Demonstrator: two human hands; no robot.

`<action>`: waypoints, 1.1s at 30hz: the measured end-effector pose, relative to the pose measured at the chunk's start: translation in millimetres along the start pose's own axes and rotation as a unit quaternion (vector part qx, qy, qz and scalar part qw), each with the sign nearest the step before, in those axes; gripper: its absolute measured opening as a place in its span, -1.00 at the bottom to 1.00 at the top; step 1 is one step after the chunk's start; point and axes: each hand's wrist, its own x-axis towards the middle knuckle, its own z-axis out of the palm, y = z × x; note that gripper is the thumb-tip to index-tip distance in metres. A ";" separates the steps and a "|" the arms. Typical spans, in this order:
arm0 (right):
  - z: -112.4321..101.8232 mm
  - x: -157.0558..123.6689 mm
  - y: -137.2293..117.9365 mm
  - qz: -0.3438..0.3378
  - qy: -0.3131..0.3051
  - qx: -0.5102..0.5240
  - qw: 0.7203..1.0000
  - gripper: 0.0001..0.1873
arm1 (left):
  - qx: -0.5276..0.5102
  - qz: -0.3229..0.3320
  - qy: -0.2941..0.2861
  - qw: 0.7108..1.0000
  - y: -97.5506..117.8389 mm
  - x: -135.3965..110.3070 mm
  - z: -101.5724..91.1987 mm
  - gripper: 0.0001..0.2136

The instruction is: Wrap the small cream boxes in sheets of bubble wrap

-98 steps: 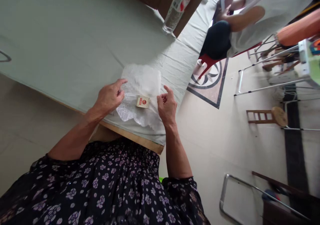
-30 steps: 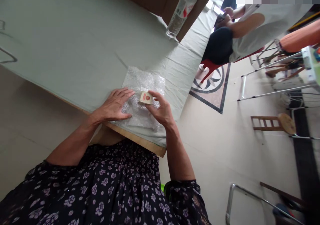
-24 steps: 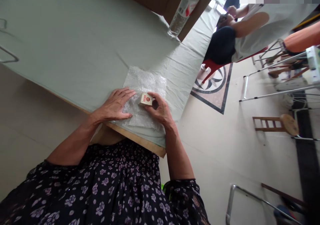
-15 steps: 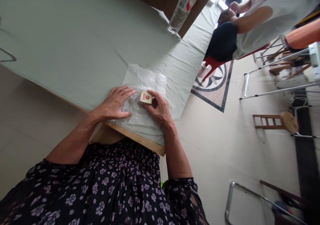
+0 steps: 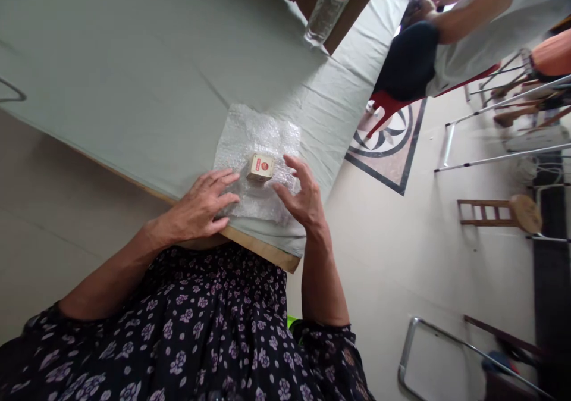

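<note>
The small box (image 5: 261, 168) rests on bubble wrap (image 5: 232, 133) that reaches past it on every side. Nearer the person than the box runs the wooden table edge (image 5: 267, 255); to the box's right the tabletop ends above the floor (image 5: 370, 252). Most of the room for moving lies beyond and left of the box. The left hand (image 5: 200, 204), left of and nearer than the box, has its fingers spread, tips over the wrap; whether they press on it is hard to tell. The right hand (image 5: 306, 193) curves just right of the box, thumb and index finger parted.

Count: 1 box, 1 sheet of wrap, 1 clear bottle (image 5: 328, 11) beyond the box to the right, 1 wooden stool (image 5: 526, 213) well off to its right. Pale green cloth (image 5: 156, 80) covers the table, creased right of the box; a patterned inlay (image 5: 388, 145) marks the floor.
</note>
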 end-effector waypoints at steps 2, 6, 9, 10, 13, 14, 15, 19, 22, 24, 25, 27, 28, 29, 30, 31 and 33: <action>-12.3 -20.0 -6.7 -0.001 0.024 -0.024 0.999 -0.54 | -0.006 -0.008 0.027 1.000 1.3 1.3 1.2 -0.85; -14.8 -56.9 -24.8 -0.014 0.001 -0.038 0.999 -0.58 | -0.035 -0.032 0.088 0.995 6.6 7.1 2.4 -0.88; 1.5 -64.1 -36.0 -0.035 -0.024 -0.076 0.996 -0.41 | -0.067 -0.052 0.125 0.989 11.7 14.9 0.4 -0.89; 7.5 -62.1 -38.3 -0.037 -0.021 -0.093 0.995 -0.41 | -0.079 -0.060 0.137 0.986 12.9 17.8 -1.3 -0.90; 19.1 -48.5 -41.4 -0.030 0.021 -0.132 0.991 -0.74 | -0.104 -0.089 0.158 0.978 14.0 25.5 -9.8 -0.91; 20.1 -43.0 -41.6 -0.029 0.039 -0.137 0.989 -0.88 | -0.110 -0.097 0.156 0.977 13.7 27.6 -13.1 -0.91; 19.7 -37.6 -41.6 -0.029 0.056 -0.138 0.988 -0.93 | -0.113 -0.100 0.151 0.977 13.0 29.5 -16.0 -0.91; 10.3 -18.3 -39.7 -0.035 0.079 -0.112 0.990 -0.88 | -0.086 -0.085 0.138 0.983 8.2 40.7 -18.1 -0.55; 4.8 -6.0 -35.5 -0.032 0.077 -0.073 0.994 -0.90 | -0.079 -0.103 0.151 0.980 4.2 54.9 -11.1 -0.62; 4.6 1.6 -30.8 -0.025 0.080 -0.044 0.996 -0.89 | -0.120 -0.132 0.155 0.972 2.5 64.7 -7.0 -0.79; 5.5 5.3 -28.0 -0.021 0.084 -0.028 0.996 -0.89 | -0.149 -0.147 0.158 0.965 2.0 69.0 -5.7 -0.85; 8.6 12.4 -22.0 -0.008 0.088 0.008 0.996 -0.88 | -0.211 -0.174 0.165 0.947 1.7 75.9 -4.5 -0.84; 10.5 15.8 -19.1 0.001 0.085 0.027 0.996 -0.87 | -0.239 -0.185 0.169 0.938 1.6 78.6 -4.1 -0.82; 12.4 18.9 -16.3 0.011 0.079 0.046 0.996 -0.87 | -0.261 -0.193 0.172 0.930 1.4 80.9 -3.7 -0.80; 14.2 21.6 -13.9 0.023 0.069 0.064 0.995 -0.86 | -0.277 -0.199 0.176 0.923 1.0 82.7 -3.0 -0.79; 15.9 23.8 -11.9 0.034 0.059 0.079 0.995 -0.85 | -0.287 -0.203 0.181 0.919 0.4 84.3 -2.1 -0.79; 18.8 26.2 -9.4 0.053 0.050 0.101 0.992 -0.83 | -0.292 -0.208 0.194 0.913 -1.2 86.6 0.6 -0.79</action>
